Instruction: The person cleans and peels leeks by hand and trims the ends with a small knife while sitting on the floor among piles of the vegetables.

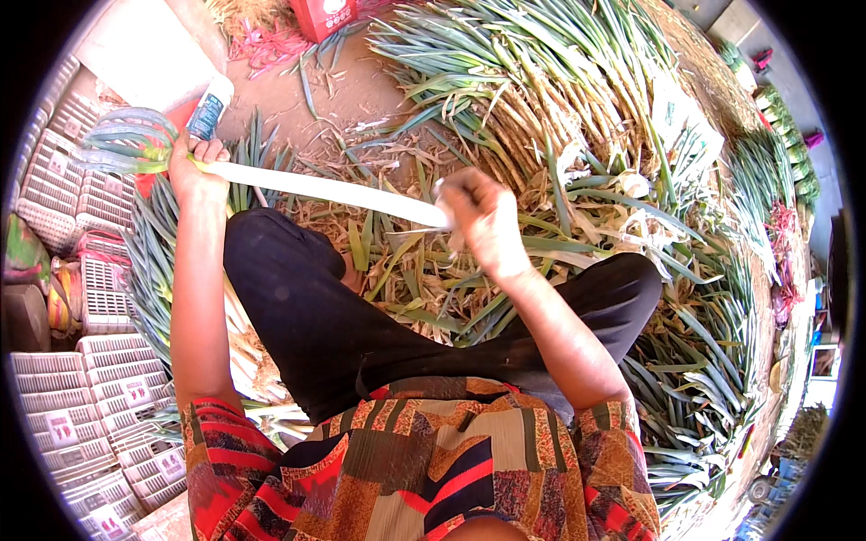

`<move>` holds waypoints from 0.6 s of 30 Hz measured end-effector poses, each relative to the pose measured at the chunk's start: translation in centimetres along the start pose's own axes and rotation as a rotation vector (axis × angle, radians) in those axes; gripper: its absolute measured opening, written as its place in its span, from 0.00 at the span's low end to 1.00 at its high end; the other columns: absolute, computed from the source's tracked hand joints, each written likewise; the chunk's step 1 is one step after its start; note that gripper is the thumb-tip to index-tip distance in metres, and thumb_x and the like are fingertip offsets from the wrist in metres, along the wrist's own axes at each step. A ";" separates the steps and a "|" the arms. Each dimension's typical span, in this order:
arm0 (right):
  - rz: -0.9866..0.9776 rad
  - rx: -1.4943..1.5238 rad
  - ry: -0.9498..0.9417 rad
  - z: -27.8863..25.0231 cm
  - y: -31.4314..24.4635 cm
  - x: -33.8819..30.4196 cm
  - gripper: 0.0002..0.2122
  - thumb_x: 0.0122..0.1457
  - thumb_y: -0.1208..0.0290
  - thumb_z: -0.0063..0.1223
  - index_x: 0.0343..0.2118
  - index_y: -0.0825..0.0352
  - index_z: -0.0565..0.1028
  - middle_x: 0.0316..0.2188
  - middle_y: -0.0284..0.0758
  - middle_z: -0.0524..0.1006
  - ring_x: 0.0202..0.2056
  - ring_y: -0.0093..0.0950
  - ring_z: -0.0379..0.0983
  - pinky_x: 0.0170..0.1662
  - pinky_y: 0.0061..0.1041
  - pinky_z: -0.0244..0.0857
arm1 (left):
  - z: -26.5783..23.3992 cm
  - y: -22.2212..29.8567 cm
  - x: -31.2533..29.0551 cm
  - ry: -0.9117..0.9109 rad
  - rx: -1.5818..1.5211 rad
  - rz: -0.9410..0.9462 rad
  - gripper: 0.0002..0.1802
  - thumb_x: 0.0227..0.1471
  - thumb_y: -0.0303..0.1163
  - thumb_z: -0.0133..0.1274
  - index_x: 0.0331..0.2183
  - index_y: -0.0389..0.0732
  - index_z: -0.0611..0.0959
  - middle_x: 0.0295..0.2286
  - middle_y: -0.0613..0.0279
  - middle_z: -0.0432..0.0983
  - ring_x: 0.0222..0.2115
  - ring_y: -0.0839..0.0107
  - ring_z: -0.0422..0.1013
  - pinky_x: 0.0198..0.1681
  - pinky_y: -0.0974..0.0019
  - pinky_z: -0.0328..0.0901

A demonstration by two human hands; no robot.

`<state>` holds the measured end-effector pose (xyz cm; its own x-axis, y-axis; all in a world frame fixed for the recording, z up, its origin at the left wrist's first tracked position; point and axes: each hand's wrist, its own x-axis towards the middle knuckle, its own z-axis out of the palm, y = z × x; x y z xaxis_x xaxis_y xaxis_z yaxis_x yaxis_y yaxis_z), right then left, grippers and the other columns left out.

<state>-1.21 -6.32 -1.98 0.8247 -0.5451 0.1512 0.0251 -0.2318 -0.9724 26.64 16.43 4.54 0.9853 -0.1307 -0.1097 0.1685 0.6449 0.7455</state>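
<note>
The left hand is gripping the leafy end of 1 long white leek, fingers closed around it; the right hand is pinching its right end, above the leek pile.

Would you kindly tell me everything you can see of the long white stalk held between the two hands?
The leek stalk is long, smooth and white, looking freshly peeled, and runs almost level above the lap. The left hand grips it where the white turns to green leaves, which fan out blurred beyond. The right hand closes round its other end, hiding the tip.
</note>
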 end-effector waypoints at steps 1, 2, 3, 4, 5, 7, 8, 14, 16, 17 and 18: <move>0.269 0.415 0.006 -0.6 -0.7 0.3 0.04 0.56 0.74 0.48 0.31 0.68 0.73 0.21 0.32 0.75 0.21 0.19 0.69 0.20 0.22 0.63 | -0.4 0.2 0.1 -0.019 -0.002 0.003 0.18 0.55 0.37 0.44 0.17 0.49 0.60 0.12 0.74 0.48 0.12 0.78 0.48 0.19 0.71 0.48; 0.339 0.585 0.072 -0.8 -0.6 0.9 0.04 0.57 0.74 0.47 0.31 0.68 0.73 0.21 0.32 0.75 0.20 0.20 0.69 0.21 0.20 0.64 | -0.8 0.4 0.4 -0.029 -0.008 -0.003 0.18 0.54 0.37 0.44 0.17 0.49 0.60 0.12 0.74 0.48 0.12 0.78 0.48 0.19 0.71 0.48; 0.383 0.740 0.120 -1.0 -0.1 1.3 0.04 0.57 0.74 0.47 0.31 0.68 0.73 0.22 0.33 0.75 0.20 0.20 0.69 0.21 0.20 0.65 | -1.2 0.6 0.7 -0.039 -0.013 -0.008 0.18 0.54 0.37 0.44 0.17 0.49 0.60 0.12 0.74 0.48 0.12 0.78 0.48 0.19 0.71 0.48; 0.426 0.889 0.174 -1.4 0.1 1.5 0.05 0.58 0.74 0.47 0.30 0.68 0.73 0.22 0.34 0.75 0.20 0.21 0.70 0.21 0.20 0.65 | -1.3 0.6 0.8 -0.051 -0.024 -0.019 0.18 0.54 0.37 0.45 0.16 0.49 0.60 0.11 0.74 0.47 0.12 0.78 0.48 0.19 0.71 0.48; 0.465 0.992 0.184 -1.9 -0.4 1.3 0.05 0.59 0.73 0.45 0.30 0.68 0.72 0.21 0.34 0.74 0.20 0.23 0.70 0.20 0.21 0.65 | -1.3 0.6 0.8 -0.034 -0.038 -0.027 0.18 0.54 0.37 0.45 0.16 0.49 0.60 0.11 0.74 0.47 0.12 0.78 0.48 0.19 0.71 0.48; 0.449 0.988 0.139 -2.3 -0.1 1.3 0.05 0.59 0.73 0.45 0.30 0.68 0.72 0.20 0.33 0.73 0.19 0.24 0.69 0.20 0.21 0.65 | -1.1 0.2 0.4 -0.001 -0.065 -0.044 0.18 0.53 0.37 0.45 0.16 0.49 0.60 0.11 0.74 0.47 0.12 0.78 0.48 0.20 0.70 0.49; 0.442 0.987 0.118 -2.4 0.1 1.2 0.05 0.59 0.73 0.45 0.31 0.67 0.72 0.19 0.33 0.73 0.19 0.24 0.69 0.19 0.22 0.65 | -0.8 -0.3 0.1 0.007 -0.066 -0.056 0.18 0.53 0.37 0.45 0.16 0.49 0.60 0.11 0.74 0.47 0.12 0.77 0.48 0.20 0.70 0.49; 0.598 0.900 0.389 -3.8 2.5 3.1 0.07 0.58 0.75 0.39 0.33 0.69 0.71 0.19 0.32 0.70 0.18 0.22 0.62 0.20 0.16 0.57 | 1.8 -2.4 -1.9 0.032 -0.033 -0.052 0.18 0.52 0.36 0.46 0.16 0.49 0.60 0.10 0.73 0.47 0.11 0.76 0.47 0.20 0.69 0.48; 0.430 0.795 0.445 -9.1 7.7 3.0 0.07 0.54 0.78 0.34 0.28 0.70 0.68 0.17 0.33 0.64 0.19 0.25 0.61 0.23 0.22 0.59 | 1.7 -1.4 -1.3 0.033 -0.013 0.014 0.20 0.54 0.38 0.45 0.15 0.49 0.58 0.10 0.74 0.47 0.11 0.77 0.46 0.18 0.72 0.45; 0.504 0.961 0.667 -11.3 9.0 3.2 0.06 0.53 0.77 0.35 0.23 0.68 0.67 0.18 0.33 0.65 0.19 0.25 0.61 0.24 0.26 0.60 | 0.6 0.0 -0.4 0.015 0.005 0.043 0.20 0.54 0.38 0.44 0.15 0.50 0.58 0.10 0.74 0.47 0.11 0.77 0.46 0.18 0.72 0.45; 0.578 0.881 0.801 -13.3 9.8 2.7 0.04 0.51 0.78 0.41 0.25 0.70 0.69 0.22 0.35 0.70 0.21 0.26 0.65 0.26 0.26 0.62 | -0.3 0.8 0.2 -0.003 0.018 0.071 0.20 0.54 0.38 0.44 0.14 0.50 0.58 0.10 0.74 0.48 0.11 0.77 0.46 0.18 0.72 0.44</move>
<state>-6.30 -20.77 -8.70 0.2884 -0.7803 -0.5549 0.3920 0.6250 -0.6750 27.03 17.18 4.90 0.9948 -0.0868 -0.0540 0.0972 0.6387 0.7633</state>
